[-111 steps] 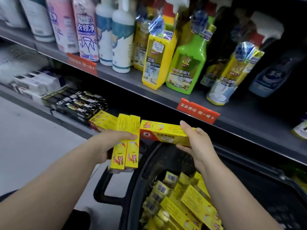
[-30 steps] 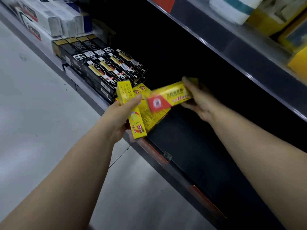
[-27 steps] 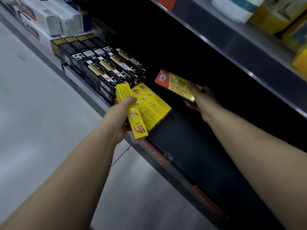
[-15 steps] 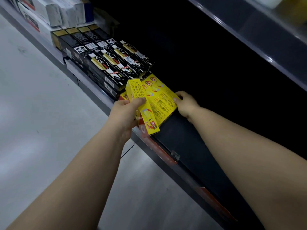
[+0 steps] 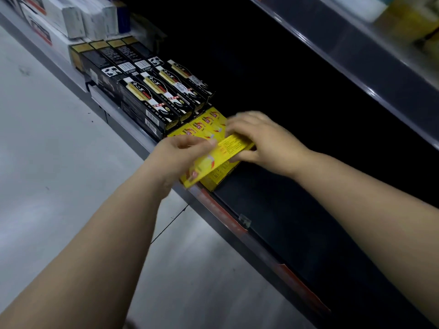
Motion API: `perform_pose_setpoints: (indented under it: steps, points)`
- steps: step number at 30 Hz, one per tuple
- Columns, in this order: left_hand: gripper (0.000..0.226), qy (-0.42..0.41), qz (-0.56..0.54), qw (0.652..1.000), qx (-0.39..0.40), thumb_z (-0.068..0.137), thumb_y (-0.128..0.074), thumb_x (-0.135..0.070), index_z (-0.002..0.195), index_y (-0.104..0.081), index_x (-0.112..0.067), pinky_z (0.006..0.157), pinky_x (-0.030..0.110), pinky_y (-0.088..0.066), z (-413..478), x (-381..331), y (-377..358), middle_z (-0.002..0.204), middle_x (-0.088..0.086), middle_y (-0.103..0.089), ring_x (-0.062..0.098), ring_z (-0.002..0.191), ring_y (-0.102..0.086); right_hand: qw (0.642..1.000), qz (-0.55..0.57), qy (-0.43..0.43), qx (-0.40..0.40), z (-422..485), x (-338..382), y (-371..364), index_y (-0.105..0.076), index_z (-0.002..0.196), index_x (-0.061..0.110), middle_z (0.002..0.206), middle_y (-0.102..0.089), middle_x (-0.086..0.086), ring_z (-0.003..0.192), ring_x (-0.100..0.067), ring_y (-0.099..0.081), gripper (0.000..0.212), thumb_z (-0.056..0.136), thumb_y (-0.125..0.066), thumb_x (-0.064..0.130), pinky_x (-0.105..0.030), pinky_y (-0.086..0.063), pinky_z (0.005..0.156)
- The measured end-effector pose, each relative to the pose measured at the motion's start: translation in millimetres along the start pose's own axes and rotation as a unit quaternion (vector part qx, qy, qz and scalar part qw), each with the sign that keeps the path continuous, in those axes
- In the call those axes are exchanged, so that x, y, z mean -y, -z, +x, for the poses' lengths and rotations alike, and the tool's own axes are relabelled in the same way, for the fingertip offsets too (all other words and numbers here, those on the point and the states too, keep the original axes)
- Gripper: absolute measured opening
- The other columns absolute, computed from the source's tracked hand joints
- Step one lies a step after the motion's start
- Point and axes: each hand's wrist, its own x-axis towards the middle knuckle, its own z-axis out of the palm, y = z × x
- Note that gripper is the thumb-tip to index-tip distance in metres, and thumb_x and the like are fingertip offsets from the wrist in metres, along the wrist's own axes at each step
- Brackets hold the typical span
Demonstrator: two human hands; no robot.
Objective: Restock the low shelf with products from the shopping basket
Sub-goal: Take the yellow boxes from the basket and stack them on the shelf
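Low shelf (image 5: 273, 205) runs under both hands, bare dark surface to the right of them. Black boxes (image 5: 152, 91) stacked just left of and beyond the left hand. Yellow boxes (image 5: 206, 124) lie flat on shelf under the hands. Left hand (image 5: 175, 155) and right hand (image 5: 266, 138) both pinch one yellow box (image 5: 221, 155), held tilted between them, over the flat ones.

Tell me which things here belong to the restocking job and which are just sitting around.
Part of the job:
- yellow box held in both hands
- left hand
- right hand
- yellow boxes already on the low shelf

Just there:
- black boxes
- white boxes
- upper shelf
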Motion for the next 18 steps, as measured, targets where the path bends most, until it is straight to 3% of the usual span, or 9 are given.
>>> perform_pose_setpoints:
  steps: [2,3,6,7,9,11,13,15,18]
  points:
    - [0.048,0.003,0.005,0.999,-0.041,0.081,-0.055,-0.060,0.106,-0.066,-0.021,0.093,0.034,-0.042,1.7,0.1,9.3,0.109,0.003,-0.067,0.017,0.096,-0.062,0.995,0.042,-0.087,-0.020,-11.7,-9.0,-2.0,-0.054,0.116,0.016,0.102,-0.058,0.000,0.097,-0.021,-0.054,0.047,0.080,-0.067,0.043,-0.028,-0.039,0.073]
    - [0.047,-0.002,0.005,0.998,-0.066,0.088,-0.048,-0.057,0.110,-0.064,-0.020,0.094,0.032,-0.040,3.0,1.2,11.5,0.111,0.000,-0.067,0.013,0.099,-0.060,0.986,0.061,-0.146,-0.046,-16.0,-14.6,-5.3,-0.051,0.117,0.015,0.096,-0.057,0.000,0.089,-0.021,-0.056,0.047,0.083,-0.062,0.046,-0.028,-0.038,0.068]
    - [0.022,-0.057,0.031,0.993,-0.094,0.094,-0.052,-0.034,0.108,-0.062,-0.020,0.074,0.016,-0.045,4.0,6.7,-1.4,0.108,-0.003,-0.064,0.007,0.090,-0.059,0.943,0.066,-0.313,-0.087,-10.8,-35.0,-21.3,-0.039,0.128,0.005,0.117,-0.057,-0.017,0.104,-0.033,-0.057,0.044,0.096,-0.047,0.034,-0.034,-0.043,0.079]
    - [0.020,-0.070,0.065,0.992,-0.082,0.093,-0.054,-0.028,0.110,-0.062,-0.020,0.075,0.015,-0.045,3.4,10.3,-9.9,0.111,-0.002,-0.062,0.009,0.093,-0.058,0.930,0.067,-0.353,-0.082,-4.0,-41.0,-27.5,-0.035,0.131,0.000,0.125,-0.053,-0.021,0.110,-0.035,-0.055,0.043,0.098,-0.043,0.027,-0.035,-0.043,0.085]
    - [0.029,-0.086,0.153,0.983,-0.053,0.091,-0.057,-0.023,0.120,-0.058,-0.021,0.091,0.026,-0.043,4.4,21.7,-23.7,0.126,0.001,-0.056,0.018,0.115,-0.051,0.904,0.083,-0.414,-0.064,13.5,-50.2,-36.8,-0.027,0.138,-0.003,0.134,-0.045,-0.024,0.119,-0.036,-0.049,0.045,0.100,-0.038,0.018,-0.035,-0.040,0.093]
    - [0.039,-0.102,0.241,0.964,-0.054,0.089,-0.060,-0.021,0.128,-0.054,-0.020,0.105,0.038,-0.035,6.3,30.0,-27.3,0.138,0.002,-0.048,0.023,0.129,-0.038,0.895,0.089,-0.435,-0.043,30.7,-57.3,-43.2,-0.025,0.141,0.002,0.139,-0.041,-0.021,0.123,-0.035,-0.046,0.045,0.099,-0.037,0.016,-0.035,-0.039,0.096]
    - [0.045,-0.121,0.289,0.948,-0.055,0.088,-0.061,-0.020,0.132,-0.051,-0.019,0.109,0.042,-0.029,9.0,34.4,-24.6,0.141,0.002,-0.045,0.026,0.132,-0.032,0.901,0.086,-0.424,-0.034,44.0,-62.9,-47.8,-0.033,0.139,0.010,0.139,-0.039,-0.020,0.122,-0.036,-0.046,0.042,0.098,-0.040,0.015,-0.035,-0.039,0.095]
    - [0.046,-0.132,0.290,0.947,-0.048,0.088,-0.062,-0.019,0.132,-0.052,-0.018,0.110,0.043,-0.028,12.0,37.4,-22.6,0.141,0.002,-0.045,0.026,0.132,-0.032,0.909,0.084,-0.408,-0.001,52.3,-64.9,-52.2,-0.038,0.138,0.013,0.139,-0.040,-0.019,0.122,-0.035,-0.046,0.042,0.097,-0.043,0.011,-0.034,-0.039,0.096]
    - [0.043,-0.128,0.236,0.962,-0.042,0.088,-0.061,-0.018,0.130,-0.053,-0.019,0.111,0.046,-0.029,14.9,38.9,-21.8,0.142,0.002,-0.044,0.024,0.133,-0.033,0.914,0.035,-0.395,0.090,56.0,-65.4,-59.5,-0.028,0.146,0.014,0.141,-0.041,-0.015,0.127,-0.031,-0.044,0.055,0.095,-0.046,0.004,-0.033,-0.039,0.100]
